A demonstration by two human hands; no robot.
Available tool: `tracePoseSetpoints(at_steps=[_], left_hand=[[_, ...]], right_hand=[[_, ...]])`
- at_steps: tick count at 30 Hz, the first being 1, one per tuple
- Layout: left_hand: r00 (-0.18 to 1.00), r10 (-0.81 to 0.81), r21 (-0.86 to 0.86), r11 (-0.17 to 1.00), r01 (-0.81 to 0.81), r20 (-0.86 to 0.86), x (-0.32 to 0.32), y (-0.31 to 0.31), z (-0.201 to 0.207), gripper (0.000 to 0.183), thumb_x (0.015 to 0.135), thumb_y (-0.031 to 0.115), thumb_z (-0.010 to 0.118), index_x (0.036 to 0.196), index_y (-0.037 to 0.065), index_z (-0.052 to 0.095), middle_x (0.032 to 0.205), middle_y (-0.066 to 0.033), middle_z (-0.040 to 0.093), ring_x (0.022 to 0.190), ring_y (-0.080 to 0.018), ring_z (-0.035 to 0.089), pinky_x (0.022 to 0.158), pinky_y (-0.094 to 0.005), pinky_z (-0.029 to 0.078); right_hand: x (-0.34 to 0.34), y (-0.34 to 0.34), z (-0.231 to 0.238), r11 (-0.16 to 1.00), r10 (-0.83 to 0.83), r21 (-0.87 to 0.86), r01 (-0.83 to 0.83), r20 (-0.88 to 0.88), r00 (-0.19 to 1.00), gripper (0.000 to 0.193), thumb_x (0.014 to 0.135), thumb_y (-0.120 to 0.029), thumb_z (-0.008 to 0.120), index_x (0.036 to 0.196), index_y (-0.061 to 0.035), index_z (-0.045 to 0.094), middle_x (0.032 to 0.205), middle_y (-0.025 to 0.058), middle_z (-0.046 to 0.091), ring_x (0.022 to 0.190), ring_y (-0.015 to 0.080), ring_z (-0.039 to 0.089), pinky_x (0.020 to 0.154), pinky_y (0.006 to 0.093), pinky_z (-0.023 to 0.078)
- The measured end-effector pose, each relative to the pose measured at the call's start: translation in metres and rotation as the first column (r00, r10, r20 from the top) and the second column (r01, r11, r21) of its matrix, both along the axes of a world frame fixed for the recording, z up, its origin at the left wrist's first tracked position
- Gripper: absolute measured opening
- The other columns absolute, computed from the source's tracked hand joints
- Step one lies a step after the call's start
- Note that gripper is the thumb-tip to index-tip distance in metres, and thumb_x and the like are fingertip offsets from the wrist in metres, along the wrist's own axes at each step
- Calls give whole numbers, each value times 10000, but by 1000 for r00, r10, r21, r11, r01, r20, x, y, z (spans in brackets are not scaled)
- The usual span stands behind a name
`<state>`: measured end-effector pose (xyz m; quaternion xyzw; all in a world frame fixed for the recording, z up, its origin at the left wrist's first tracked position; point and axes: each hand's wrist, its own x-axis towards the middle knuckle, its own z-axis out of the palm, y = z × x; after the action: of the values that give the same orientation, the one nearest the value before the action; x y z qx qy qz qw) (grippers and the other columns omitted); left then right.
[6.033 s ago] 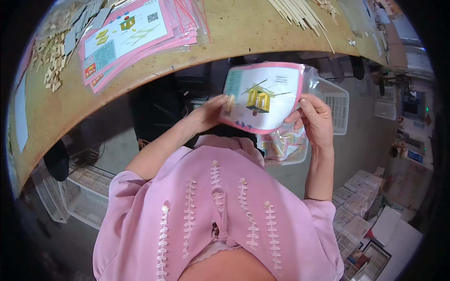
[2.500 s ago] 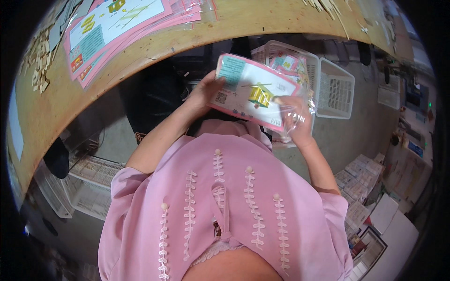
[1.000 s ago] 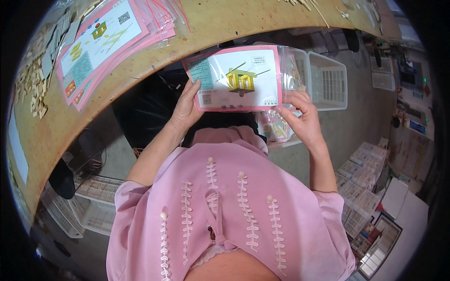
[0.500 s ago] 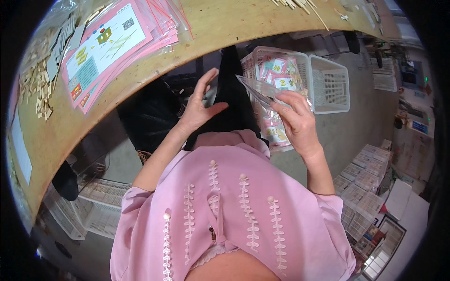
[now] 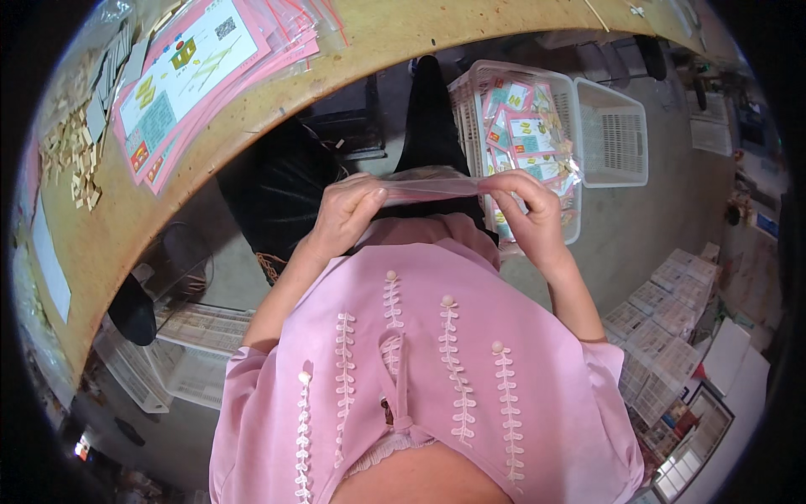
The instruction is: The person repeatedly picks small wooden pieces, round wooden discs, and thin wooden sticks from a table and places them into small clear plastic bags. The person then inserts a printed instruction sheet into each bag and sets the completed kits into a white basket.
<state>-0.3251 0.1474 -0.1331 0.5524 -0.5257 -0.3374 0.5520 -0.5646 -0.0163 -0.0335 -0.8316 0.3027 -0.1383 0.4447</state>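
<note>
The left hand (image 5: 348,210) is closed on the left end of a clear plastic bag (image 5: 428,190), its thumb lying along the near edge and the fingers curled beneath. The right hand (image 5: 529,210) grips the opposite end between thumb and bent forefinger; I cannot make out how its other fingers are placed. The hands are apart, at about equal height, with the bag stretched level between them, nearly edge-on, above the lap. Both elbows are bent, and the forearms slope inward from the sleeves of a pink top (image 5: 420,336). Just beyond the right hand is a white basket (image 5: 575,214) holding pink-bordered packets (image 5: 533,134); a second white basket (image 5: 625,139) adjoins it on the right. Ahead and to the left, on the curved-looking table (image 5: 369,44), lies a fanned stack of printed bags (image 5: 193,71). Small wooden pieces (image 5: 81,172) and grey strips (image 5: 105,80) lie to the left of that stack.
</note>
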Motion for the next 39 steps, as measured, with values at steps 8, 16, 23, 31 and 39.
tracePoseSetpoints(at_steps=[8,16,23,31,39], left_hand=[[939,185,235,965,-118,-289,-5,7,11,453,1048,302,440,1000,-9,765,826,-60,678,695,-122,498,668,-279,414],[969,209,299,940,-163,-129,15,8,2,282,1004,202,539,1094,18,733,935,-95,709,829,-172,606,777,-294,478],[857,83,9,995,-102,508,6,-24,57,351,774,142,764,1104,44,696,1078,-129,716,1030,-317,660,935,-409,486],[955,-11,-2,1000,13,298,-18,-56,55,84,780,34,685,864,27,689,842,-117,697,807,-292,641,752,-368,510],[903,-17,6,1000,15,428,-22,-65,67,73,756,51,713,777,59,644,725,-98,612,711,-292,608,643,-368,502]], right_hand=[[10,-2,-26,724,-297,654,219,9,955,143,974,-24,604,1094,30,658,991,69,722,917,106,669,821,249,526],[20,-3,-33,772,-260,610,177,49,964,127,969,-33,623,1060,43,669,973,82,721,905,136,686,839,268,548],[36,13,-20,847,-233,510,148,107,967,110,955,-45,649,1039,14,687,925,79,732,879,139,697,802,276,556],[44,19,-20,980,-155,149,132,163,974,81,901,-64,683,978,-53,704,888,105,726,796,288,680,710,361,532],[36,7,-31,991,-32,133,5,204,978,42,919,-36,686,956,-16,678,833,54,672,745,133,617,664,279,487]])
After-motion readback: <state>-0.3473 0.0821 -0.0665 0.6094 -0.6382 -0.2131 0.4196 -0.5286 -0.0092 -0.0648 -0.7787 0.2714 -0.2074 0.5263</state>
